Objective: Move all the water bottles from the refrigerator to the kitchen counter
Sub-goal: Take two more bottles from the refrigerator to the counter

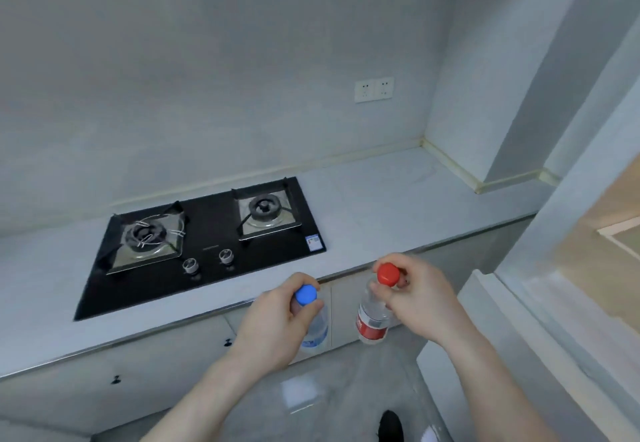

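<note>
A clear blue-capped bottle [313, 324] hangs upright from the left hand [277, 320], fingers curled round its neck. The right hand [420, 299] pinches a red-capped, red-labelled bottle [372, 317] likewise. Both hang short of the tabletop [398, 199] edge; bare surface lies right of the hob [204, 244].

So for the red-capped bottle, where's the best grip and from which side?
At the neck just under the red cap, from above. The red-capped bottle hangs upright and the right hand already pinches it there; the flared shoulder probably keeps it from slipping.
</note>
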